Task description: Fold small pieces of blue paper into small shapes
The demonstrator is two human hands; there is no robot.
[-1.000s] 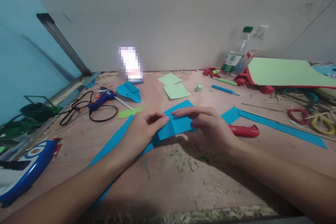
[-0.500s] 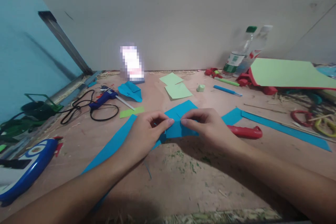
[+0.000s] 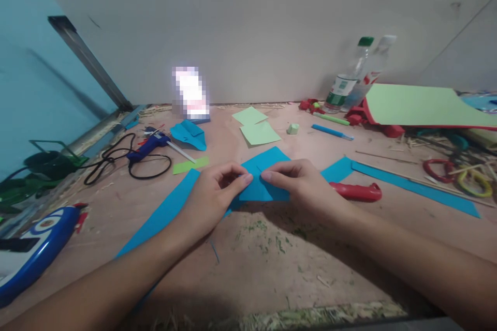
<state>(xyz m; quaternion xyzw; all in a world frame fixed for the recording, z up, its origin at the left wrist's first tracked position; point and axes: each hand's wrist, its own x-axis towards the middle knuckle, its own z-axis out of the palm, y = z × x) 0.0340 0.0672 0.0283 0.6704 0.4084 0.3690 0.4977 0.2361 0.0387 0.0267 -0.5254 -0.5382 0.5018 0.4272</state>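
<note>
Between my two hands is a piece of blue paper, held above the table with a slit or crease near its middle. My left hand pinches its left side between thumb and fingers. On the other side my right hand is closed on the paper, thumb and forefinger together close to the crease. A larger blue sheet lies under my left forearm, which hides part of it. To the right of my right hand rests a red handle, its left end hidden behind that hand.
A blue glue gun with a black cord lies at left, near a folded blue paper piece. Green paper squares, a blue pen and bottles sit farther back. A blue strip stretches along the right.
The view has shifted slightly, so the scene sits a little farther left. Both hands keep their grip on the blue paper, which now looks flatter, its front fold less visible.
</note>
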